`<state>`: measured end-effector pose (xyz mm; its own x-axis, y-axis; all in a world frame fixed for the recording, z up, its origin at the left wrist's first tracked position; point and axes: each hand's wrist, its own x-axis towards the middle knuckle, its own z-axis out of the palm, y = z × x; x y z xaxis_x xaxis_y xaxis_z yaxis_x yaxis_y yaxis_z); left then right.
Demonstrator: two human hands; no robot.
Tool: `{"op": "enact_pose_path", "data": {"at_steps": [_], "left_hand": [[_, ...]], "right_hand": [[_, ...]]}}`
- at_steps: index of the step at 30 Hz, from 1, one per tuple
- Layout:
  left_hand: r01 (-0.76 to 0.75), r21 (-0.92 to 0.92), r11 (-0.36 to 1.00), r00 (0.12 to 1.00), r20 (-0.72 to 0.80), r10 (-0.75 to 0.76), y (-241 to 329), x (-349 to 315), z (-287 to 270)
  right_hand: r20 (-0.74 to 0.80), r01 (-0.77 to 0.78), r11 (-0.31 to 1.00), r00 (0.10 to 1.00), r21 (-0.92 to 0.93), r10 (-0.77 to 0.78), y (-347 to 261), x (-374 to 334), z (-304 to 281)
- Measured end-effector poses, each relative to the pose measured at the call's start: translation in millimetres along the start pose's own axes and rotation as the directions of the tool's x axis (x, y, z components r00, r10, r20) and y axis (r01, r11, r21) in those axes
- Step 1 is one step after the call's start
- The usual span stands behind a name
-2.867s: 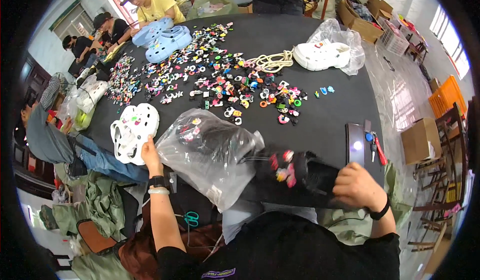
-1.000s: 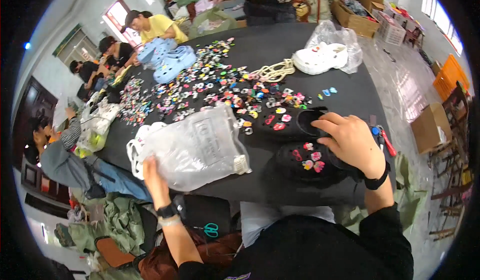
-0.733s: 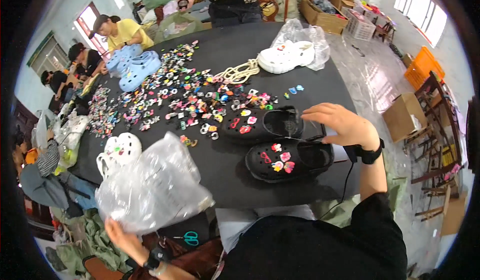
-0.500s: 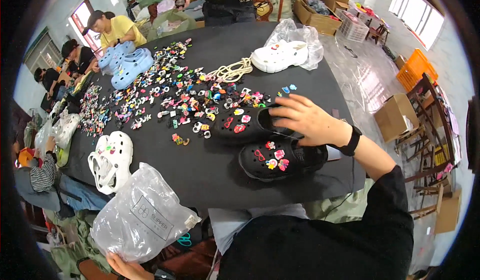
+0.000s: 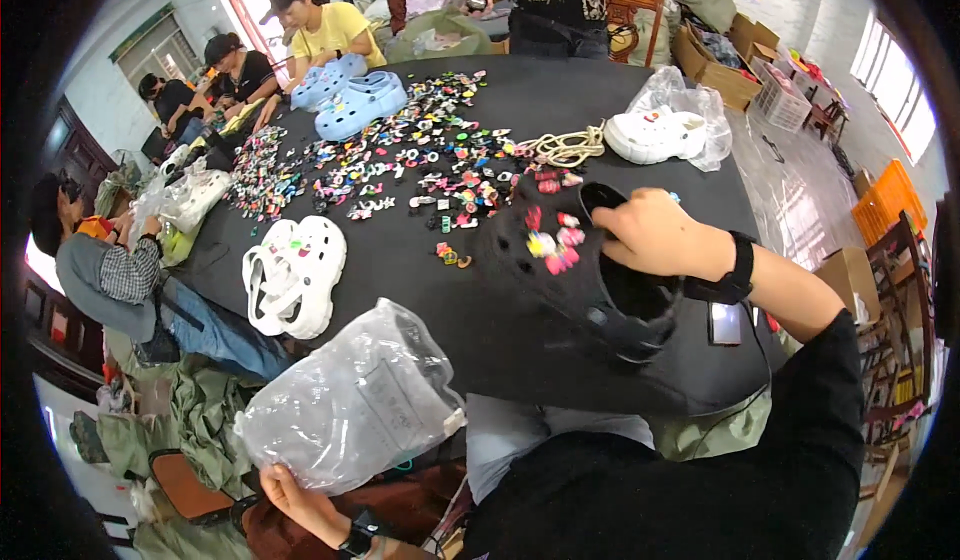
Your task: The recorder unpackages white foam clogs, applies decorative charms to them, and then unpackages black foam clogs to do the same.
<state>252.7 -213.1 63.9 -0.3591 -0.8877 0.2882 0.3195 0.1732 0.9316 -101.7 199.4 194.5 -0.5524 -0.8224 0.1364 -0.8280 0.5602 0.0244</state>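
My right hand [image 5: 660,235] is closed on the rims of the black clogs [image 5: 550,295], which are raised and tilted above the table's near right part. Red, pink, white and yellow charms [image 5: 555,248] sit on their toes; the rear clog is partly hidden behind the front one, and both are a little blurred. At the lower left, my left hand [image 5: 292,498] pinches the lower edge of a clear plastic bag [image 5: 330,410] with a printed panel. The bag hangs in front of the table edge, its upper end facing the clogs.
Many loose charms [image 5: 400,155] are strewn over the black table [image 5: 480,350]. White clogs [image 5: 325,275] lie left, blue clogs [image 5: 360,105] farther back, a bagged white clog [image 5: 655,138] and cord [image 5: 570,147] far right. A phone [image 5: 724,325] lies near my right wrist. Several people sit at left.
My right hand has closed on the black clogs and lifted them off the table, tilting them. My left hand has raised the plastic bag toward them. The view has shifted left.
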Motion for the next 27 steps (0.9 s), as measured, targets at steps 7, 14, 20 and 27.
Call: {"op": "enact_pose_path", "data": {"at_steps": [7, 14, 20, 27], "left_hand": [[0.007, -0.067, 0.998, 1.000, 0.028, -0.005, -3.3, -12.9, 22.7], [-0.041, 0.049, 0.998, 0.983, 0.180, 0.031, 20.4, -16.8, 1.2], [-0.216, 0.367, 0.905, 0.963, 0.232, 0.136, 33.4, -40.4, -87.5], [-0.181, 0.406, 0.896, 0.977, 0.175, 0.119, 59.2, -54.5, -85.1]], "right_hand": [[-0.220, -0.255, 0.966, 0.941, 0.031, 0.256, -82.8, 86.2, 47.6], [-0.144, -0.224, 0.963, 0.959, 0.146, 0.245, -119.9, 103.2, 122.1], [-0.359, 0.262, 0.836, 0.930, 0.482, -0.084, -131.9, 40.6, 46.7], [-0.157, 0.217, 0.222, 0.953, 0.951, -0.261, -172.9, -8.9, 96.0]]}}
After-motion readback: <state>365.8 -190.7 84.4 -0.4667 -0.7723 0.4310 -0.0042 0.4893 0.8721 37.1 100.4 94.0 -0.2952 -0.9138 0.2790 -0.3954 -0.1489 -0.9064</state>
